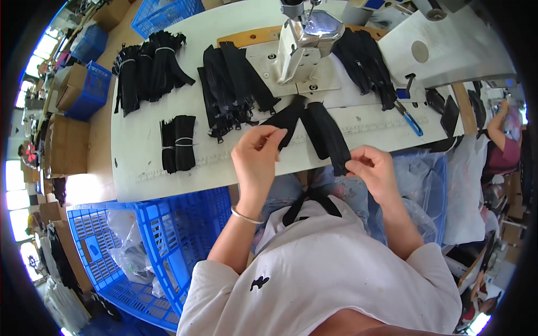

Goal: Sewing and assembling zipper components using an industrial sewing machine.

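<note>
My left hand (258, 154), with a bangle on its wrist, pinches the lower edge of a short black fabric strip (288, 119) in front of the sewing machine (302, 53). Thumb and fingertips of my right hand (371, 168) close on the near end of a folded black strip (330, 134) that hangs slightly past the table's front edge. The far ends of both strips lie near each other, close below the needle area. Left of the machine is a loose pile of black zippers (232, 84), their pulls toward me. More black zippers (364, 64) lie to its right.
Tied black zipper bundles (148, 70) and a smaller tied bundle (178, 143) rest on the white table (207, 179) at left. Blue-handled snips (412, 120) lie at right. A blue crate (140, 252) with plastic bags stands below left. Another person (501, 143) sits far right.
</note>
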The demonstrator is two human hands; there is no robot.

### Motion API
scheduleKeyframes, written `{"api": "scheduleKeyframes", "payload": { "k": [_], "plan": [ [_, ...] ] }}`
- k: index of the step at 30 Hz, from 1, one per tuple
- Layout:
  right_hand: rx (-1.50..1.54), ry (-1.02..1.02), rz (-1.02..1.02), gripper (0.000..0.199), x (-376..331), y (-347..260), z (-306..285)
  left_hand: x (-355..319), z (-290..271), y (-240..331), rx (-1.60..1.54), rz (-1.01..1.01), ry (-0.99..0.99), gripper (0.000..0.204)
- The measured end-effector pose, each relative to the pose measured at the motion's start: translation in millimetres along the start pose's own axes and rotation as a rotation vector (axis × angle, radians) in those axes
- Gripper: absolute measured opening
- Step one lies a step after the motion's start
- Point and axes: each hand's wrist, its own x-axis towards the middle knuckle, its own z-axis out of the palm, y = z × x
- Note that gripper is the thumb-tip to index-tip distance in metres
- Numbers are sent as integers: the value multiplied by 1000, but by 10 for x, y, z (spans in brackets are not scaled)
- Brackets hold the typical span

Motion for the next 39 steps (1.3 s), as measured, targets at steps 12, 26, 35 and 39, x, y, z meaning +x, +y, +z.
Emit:
{"api": "scheduleKeyframes", "payload": {
  "k": [12, 26, 35, 39],
  "plan": [
    [-36, -302, -150, 9, 540, -228, 548, -100, -57, 15, -564, -157, -147, 22],
    [60, -291, -84, 16, 544, -159, 450, -12, 50, 154, -356, -139, -226, 18],
    [-8, -352, 70, 24, 550, -236, 355, -51, 108, 169, -282, -63, -142, 22],
    [30, -334, 25, 21, 573, -194, 333, -40, 153, 221, -325, -61, -138, 19]
  ]
}}
